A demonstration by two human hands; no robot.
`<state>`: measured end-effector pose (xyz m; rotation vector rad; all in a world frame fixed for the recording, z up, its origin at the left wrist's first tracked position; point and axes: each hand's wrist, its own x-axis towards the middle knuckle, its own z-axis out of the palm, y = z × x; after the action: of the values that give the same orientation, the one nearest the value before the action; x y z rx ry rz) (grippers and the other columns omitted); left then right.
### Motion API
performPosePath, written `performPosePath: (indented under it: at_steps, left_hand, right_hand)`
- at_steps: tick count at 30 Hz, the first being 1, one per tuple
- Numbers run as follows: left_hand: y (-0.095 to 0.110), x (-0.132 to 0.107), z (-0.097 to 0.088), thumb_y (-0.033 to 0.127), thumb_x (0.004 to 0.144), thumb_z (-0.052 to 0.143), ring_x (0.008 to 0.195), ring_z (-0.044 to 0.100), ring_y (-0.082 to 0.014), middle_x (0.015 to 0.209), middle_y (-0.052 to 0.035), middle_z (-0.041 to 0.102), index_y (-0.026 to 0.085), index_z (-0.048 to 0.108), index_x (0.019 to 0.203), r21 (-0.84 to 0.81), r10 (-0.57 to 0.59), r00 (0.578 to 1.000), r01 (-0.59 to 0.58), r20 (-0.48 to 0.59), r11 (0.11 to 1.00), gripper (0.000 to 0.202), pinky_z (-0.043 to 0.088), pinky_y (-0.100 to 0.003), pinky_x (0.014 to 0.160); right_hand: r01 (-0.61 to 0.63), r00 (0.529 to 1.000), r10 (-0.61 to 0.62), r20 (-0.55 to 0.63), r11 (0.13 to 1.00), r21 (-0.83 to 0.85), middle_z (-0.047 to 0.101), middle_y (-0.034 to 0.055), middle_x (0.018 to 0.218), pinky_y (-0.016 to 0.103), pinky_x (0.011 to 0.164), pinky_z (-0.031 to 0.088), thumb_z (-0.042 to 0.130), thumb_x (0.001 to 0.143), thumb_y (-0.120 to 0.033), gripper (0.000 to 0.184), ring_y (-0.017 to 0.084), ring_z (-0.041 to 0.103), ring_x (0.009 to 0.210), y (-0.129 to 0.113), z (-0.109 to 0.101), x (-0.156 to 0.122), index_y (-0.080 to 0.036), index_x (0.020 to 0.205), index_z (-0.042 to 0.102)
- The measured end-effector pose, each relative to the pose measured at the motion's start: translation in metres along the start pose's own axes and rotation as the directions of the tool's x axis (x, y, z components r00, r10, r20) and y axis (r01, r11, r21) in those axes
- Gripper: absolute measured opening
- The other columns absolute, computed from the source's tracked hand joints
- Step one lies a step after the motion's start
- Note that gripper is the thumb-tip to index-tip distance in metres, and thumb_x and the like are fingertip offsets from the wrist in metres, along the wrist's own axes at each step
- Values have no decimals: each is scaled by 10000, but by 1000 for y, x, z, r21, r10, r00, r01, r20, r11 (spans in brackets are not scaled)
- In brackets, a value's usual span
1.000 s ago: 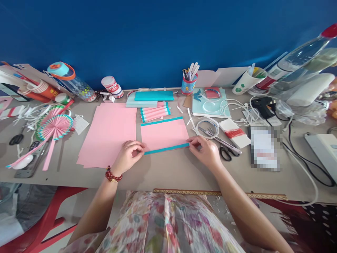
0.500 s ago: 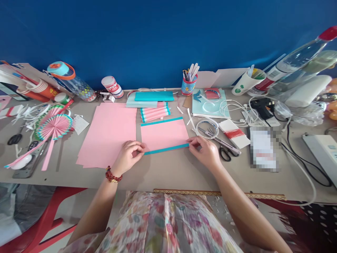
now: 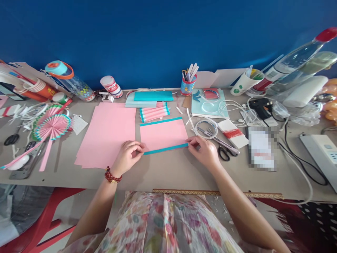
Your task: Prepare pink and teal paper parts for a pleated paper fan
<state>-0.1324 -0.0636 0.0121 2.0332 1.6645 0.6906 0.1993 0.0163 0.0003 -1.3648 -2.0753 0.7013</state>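
A pink paper sheet with blue strips along its far and near edges (image 3: pixel 164 135) lies on the table in front of me. Its near left corner is pinched between the thumb and fingers of my left hand (image 3: pixel 129 154). At the near right corner, my right hand (image 3: pixel 203 150) grips the blue edge the same way. Larger pink sheets (image 3: pixel 110 131) lie stacked beside my left hand. Just beyond the held sheet sits a pleated pink paper strip with blue edges (image 3: pixel 154 112). Scissors (image 3: pixel 224 153) rest close to my right hand.
Pink folded-paper fans (image 3: pixel 53 125) lie at the left, near a water bottle (image 3: pixel 70 80). A pen cup (image 3: pixel 187 85) stands by the blue wall. Clear tubing (image 3: pixel 206 128), a card wound with red thread (image 3: pixel 233 133) and a power strip (image 3: pixel 321 151) are on the right.
The view has shifted very slightly, so things sit a little further left. Both hands keep their grip on the sheet's near corners.
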Motion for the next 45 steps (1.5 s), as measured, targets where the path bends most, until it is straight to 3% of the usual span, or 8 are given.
performPosePath:
  at_steps: [17,45]
  left_hand:
    - [-3,0,1,230,886,608,1029,630,-218,1082,-18,714,235,627,814,7,17,1000,-17,-11,1000,75,427,-416,971]
    - [-3,0,1,230,891,603,1031,630,-217,1081,-14,714,235,616,812,5,17,1000,-17,-13,1000,80,424,-408,975]
  right_hand:
    - [65,998,-65,9,997,-51,734,17,945,303,680,492,544,753,-126,138,212,670,837,-3,1,1,-251,703,512]
    - [102,995,-102,0,993,-60,703,35,948,315,743,486,529,735,-83,173,216,653,840,-3,4,1,-246,699,482]
